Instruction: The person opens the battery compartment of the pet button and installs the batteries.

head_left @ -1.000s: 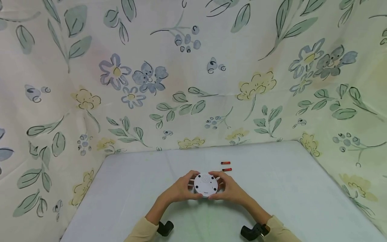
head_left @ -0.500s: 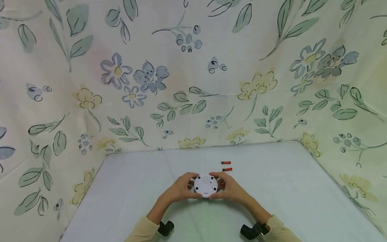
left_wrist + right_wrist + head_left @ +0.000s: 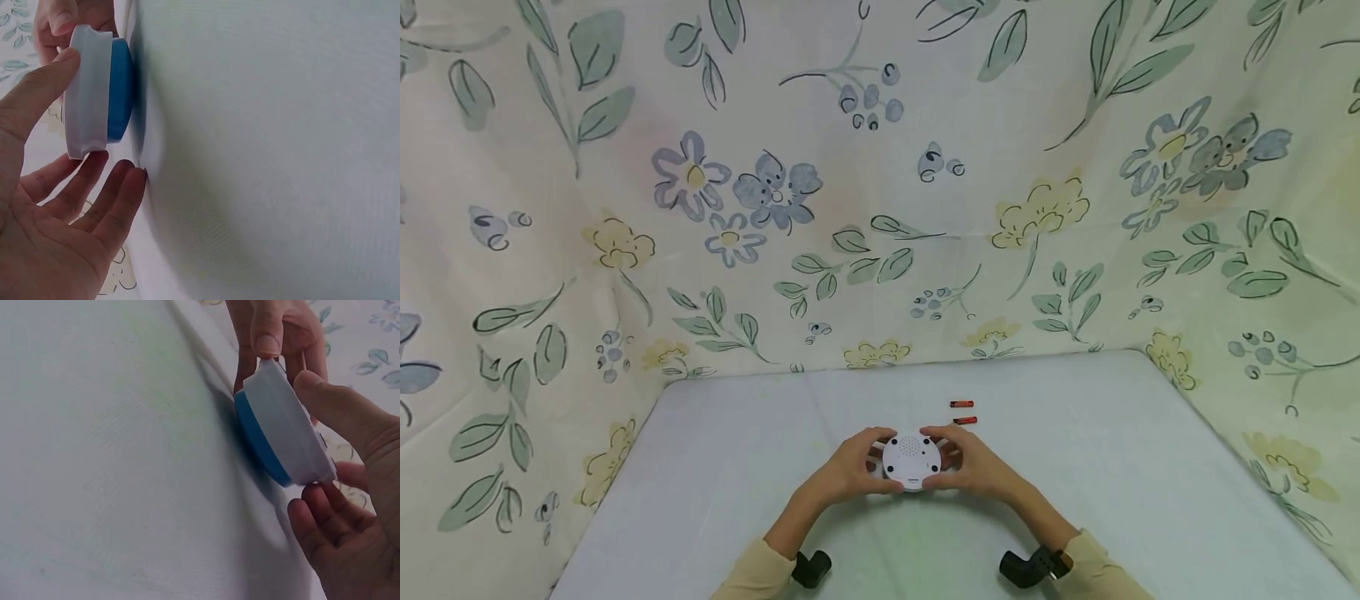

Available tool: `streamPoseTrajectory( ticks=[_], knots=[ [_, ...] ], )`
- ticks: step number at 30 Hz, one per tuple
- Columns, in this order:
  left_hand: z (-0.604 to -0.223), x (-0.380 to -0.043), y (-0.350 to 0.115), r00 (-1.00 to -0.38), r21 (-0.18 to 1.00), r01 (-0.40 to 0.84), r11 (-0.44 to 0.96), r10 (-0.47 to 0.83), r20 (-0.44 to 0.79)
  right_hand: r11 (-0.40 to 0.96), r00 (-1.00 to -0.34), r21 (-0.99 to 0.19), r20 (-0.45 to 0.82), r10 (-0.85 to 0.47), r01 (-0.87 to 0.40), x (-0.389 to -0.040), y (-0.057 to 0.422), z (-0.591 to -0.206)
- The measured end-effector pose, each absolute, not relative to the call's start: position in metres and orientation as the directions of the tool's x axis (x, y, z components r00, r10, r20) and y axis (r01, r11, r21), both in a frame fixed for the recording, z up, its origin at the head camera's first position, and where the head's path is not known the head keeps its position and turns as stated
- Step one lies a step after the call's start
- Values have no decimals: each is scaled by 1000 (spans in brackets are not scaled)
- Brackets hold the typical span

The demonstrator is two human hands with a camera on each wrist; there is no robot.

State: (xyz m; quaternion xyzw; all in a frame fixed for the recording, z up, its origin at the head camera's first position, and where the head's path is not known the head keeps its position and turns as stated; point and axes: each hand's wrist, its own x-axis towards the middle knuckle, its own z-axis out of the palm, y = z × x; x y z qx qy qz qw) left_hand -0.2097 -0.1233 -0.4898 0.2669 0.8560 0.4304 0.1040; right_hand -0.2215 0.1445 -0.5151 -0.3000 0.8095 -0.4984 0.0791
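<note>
Both hands hold a round white device [image 3: 912,461] between them, near the middle of the white table. Its upturned face has a patch of small holes and several dark round feet; the blue side [image 3: 121,90] faces down, close over the tabletop. My left hand [image 3: 852,468] grips the left edge, with the thumb at the near rim and the index finger at the far rim. On the opposite edge my right hand [image 3: 973,468] pinches the rim in the same way. In the left wrist view, the lower fingers are spread below the device.
Two red batteries, a farther battery [image 3: 962,404] and a nearer battery [image 3: 966,420], lie just beyond the right hand. Floral cloth [image 3: 880,275] hangs behind and along both sides of the white table [image 3: 760,433]. Dark wrist cameras [image 3: 1026,570] are strapped on both forearms.
</note>
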Motion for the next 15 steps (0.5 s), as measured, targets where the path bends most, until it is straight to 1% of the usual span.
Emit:
streamPoseTrajectory(
  ticks=[7,15],
  knots=[
    [-491,-210,-121,-831,790,373,487,554,51,336,-796,-832,191,-574,-442,-225,145,-512],
    [-493,-212,-117,-833,786,393,477,547,85,352,-768,-792,215,-603,-498,-227,142,-508]
  ],
)
